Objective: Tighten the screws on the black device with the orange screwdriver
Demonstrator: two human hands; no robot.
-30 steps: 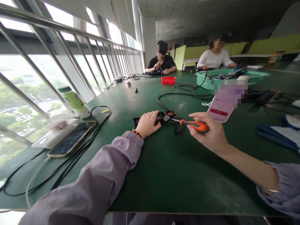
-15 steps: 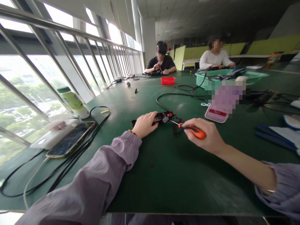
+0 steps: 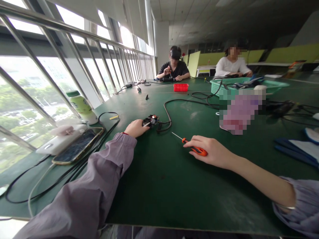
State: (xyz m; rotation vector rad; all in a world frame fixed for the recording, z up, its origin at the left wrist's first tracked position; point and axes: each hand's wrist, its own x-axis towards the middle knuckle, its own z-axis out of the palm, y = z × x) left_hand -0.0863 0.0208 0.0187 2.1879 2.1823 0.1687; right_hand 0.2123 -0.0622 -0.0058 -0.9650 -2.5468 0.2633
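Observation:
My left hand (image 3: 136, 128) is closed on a small black device (image 3: 151, 120) with its inner parts exposed, at the middle of the green table. The palm hides part of the device, so its kind cannot be told. A black cable (image 3: 170, 117) runs from it over the table to the right. In my right hand (image 3: 210, 148) is a screwdriver (image 3: 197, 150) with an orange and black handle. Its thin metal shaft points left toward the device, with the tip apart from it, low over the table.
A red basket (image 3: 181, 87) and a green basket (image 3: 226, 87) full of things stand farther back. Phones, cords and a green bottle (image 3: 83, 108) lie or stand at left. Blue and white gloves (image 3: 299, 149) lie at right. Two people sit across the table.
The screwdriver tip has come away from the device, and my right hand has lowered slightly. My left hand has moved left with the device, which has turned.

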